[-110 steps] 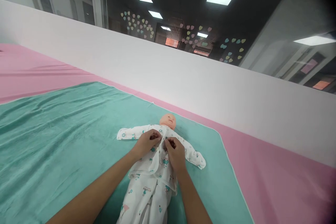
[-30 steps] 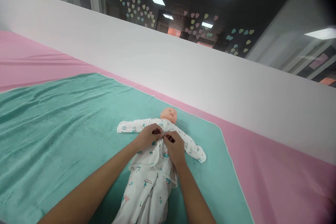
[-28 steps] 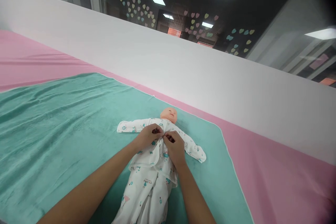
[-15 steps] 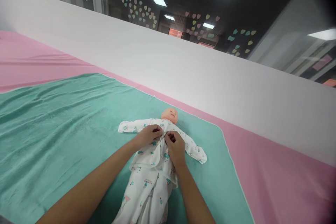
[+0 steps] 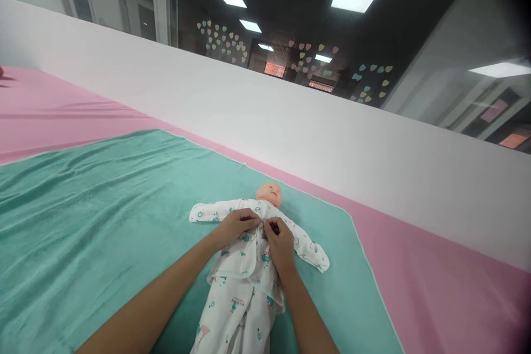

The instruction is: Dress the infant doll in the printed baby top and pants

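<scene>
A baby doll (image 5: 269,193) lies on its back on a green blanket (image 5: 124,199), its head pointing away from me. It wears a white printed jacket (image 5: 236,260) and matching trousers (image 5: 232,315), with both sleeves spread out sideways. At the upper chest, my left hand (image 5: 238,225) pinches the jacket's front edge from the left. My right hand (image 5: 281,240) pinches the same front opening from the right, its fingertips almost meeting the left ones. Below the hands the front edges overlap loosely. Whatever small fastening may sit between the fingertips is hidden.
Under the blanket spreads a pink sheet (image 5: 440,265). A low white wall (image 5: 290,127) runs behind the doll, topped by a dark window (image 5: 274,11) with heart stickers. Part of a reddish object (image 5: 1,72) shows at the far left edge.
The camera has tilted up slightly, so the whole scene sits lower. Both hands stay pinched at the jacket's chest, with only slight finger movement.
</scene>
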`<action>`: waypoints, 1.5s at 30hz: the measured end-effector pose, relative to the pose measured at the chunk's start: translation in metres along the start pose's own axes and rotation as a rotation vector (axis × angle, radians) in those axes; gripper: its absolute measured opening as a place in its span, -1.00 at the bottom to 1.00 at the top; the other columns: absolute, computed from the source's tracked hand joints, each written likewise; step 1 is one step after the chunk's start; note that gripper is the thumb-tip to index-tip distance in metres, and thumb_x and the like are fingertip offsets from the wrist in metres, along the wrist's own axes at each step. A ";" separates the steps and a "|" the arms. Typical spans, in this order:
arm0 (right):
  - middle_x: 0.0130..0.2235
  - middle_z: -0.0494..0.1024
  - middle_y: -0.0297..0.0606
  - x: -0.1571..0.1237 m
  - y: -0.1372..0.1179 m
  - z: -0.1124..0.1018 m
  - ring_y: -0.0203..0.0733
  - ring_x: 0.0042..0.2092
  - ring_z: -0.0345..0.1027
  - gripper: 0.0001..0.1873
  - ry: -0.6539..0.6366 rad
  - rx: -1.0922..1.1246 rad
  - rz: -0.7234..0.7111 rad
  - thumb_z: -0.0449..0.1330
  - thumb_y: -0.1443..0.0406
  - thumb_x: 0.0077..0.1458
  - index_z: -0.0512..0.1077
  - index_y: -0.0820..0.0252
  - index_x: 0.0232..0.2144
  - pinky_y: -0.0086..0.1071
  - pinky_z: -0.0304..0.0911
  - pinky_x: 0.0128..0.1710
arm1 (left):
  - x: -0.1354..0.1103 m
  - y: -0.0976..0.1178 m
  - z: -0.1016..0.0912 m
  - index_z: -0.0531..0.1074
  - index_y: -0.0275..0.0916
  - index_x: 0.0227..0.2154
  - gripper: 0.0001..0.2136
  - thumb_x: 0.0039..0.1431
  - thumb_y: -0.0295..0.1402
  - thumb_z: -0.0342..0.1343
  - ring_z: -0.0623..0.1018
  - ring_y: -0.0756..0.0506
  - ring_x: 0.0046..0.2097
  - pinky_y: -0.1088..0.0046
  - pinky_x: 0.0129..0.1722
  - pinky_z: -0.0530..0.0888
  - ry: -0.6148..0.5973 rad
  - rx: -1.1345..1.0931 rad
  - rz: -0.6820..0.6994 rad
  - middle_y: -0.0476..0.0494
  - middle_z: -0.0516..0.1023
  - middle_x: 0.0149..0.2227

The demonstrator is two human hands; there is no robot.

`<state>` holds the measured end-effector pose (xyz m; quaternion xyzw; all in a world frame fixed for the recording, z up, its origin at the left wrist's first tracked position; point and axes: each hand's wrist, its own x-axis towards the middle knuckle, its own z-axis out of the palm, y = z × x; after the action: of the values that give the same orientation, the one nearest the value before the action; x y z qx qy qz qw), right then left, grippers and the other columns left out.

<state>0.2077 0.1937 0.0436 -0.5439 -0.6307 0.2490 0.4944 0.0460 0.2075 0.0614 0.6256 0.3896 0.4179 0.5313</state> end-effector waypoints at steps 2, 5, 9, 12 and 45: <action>-0.51 0.37 -0.38 0.001 0.001 0.001 -0.30 -0.45 0.22 -0.77 -0.007 -0.003 0.005 0.08 0.14 0.02 0.34 0.19 -0.48 -0.45 0.12 -0.41 | 0.000 -0.001 -0.001 0.43 -0.29 -0.41 -0.72 0.06 -0.15 0.01 0.20 0.08 -0.54 0.59 -0.60 0.16 -0.024 0.020 0.024 0.02 0.26 -0.55; -0.53 0.35 -0.39 0.002 0.003 0.001 -0.29 -0.45 0.21 -0.79 -0.019 -0.020 0.014 0.07 0.16 0.02 0.32 0.19 -0.49 -0.45 0.12 -0.42 | -0.001 -0.001 0.001 0.44 -0.26 -0.36 -0.74 0.10 -0.19 -0.03 0.28 0.05 -0.47 0.55 -0.49 0.24 -0.056 0.072 0.100 -0.02 0.34 -0.46; -0.48 0.37 -0.37 -0.003 0.000 0.002 -0.27 -0.41 0.23 -0.81 0.033 -0.094 -0.020 0.02 0.19 0.06 0.31 0.18 -0.45 -0.44 0.11 -0.39 | -0.005 -0.001 0.007 0.45 -0.20 -0.31 -0.79 0.10 -0.26 -0.03 0.38 -0.03 -0.27 0.48 -0.26 0.31 0.001 0.187 0.238 -0.06 0.42 -0.31; -0.42 0.39 -0.34 -0.017 -0.009 0.003 -0.25 -0.37 0.23 -0.83 0.068 -0.216 -0.073 -0.03 0.22 0.08 0.29 0.17 -0.42 -0.42 0.08 -0.37 | -0.015 -0.001 0.011 0.41 -0.22 -0.32 -0.79 0.09 -0.23 -0.03 0.37 -0.03 -0.33 0.49 -0.33 0.30 0.010 0.235 0.204 -0.04 0.42 -0.39; -0.33 0.38 -0.25 -0.076 -0.042 0.025 -0.19 -0.31 0.26 -0.84 0.044 -0.940 -0.115 -0.01 0.21 0.06 0.24 0.18 -0.34 -0.41 -0.05 -0.46 | -0.042 -0.008 -0.001 0.41 -0.26 -0.38 -0.76 -0.04 -0.19 0.08 0.34 0.01 -0.44 0.54 -0.49 0.24 0.012 0.132 0.099 -0.02 0.37 -0.49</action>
<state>0.1609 0.1168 0.0429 -0.6779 -0.6935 -0.1028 0.2211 0.0302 0.1695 0.0492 0.6752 0.3879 0.4210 0.4652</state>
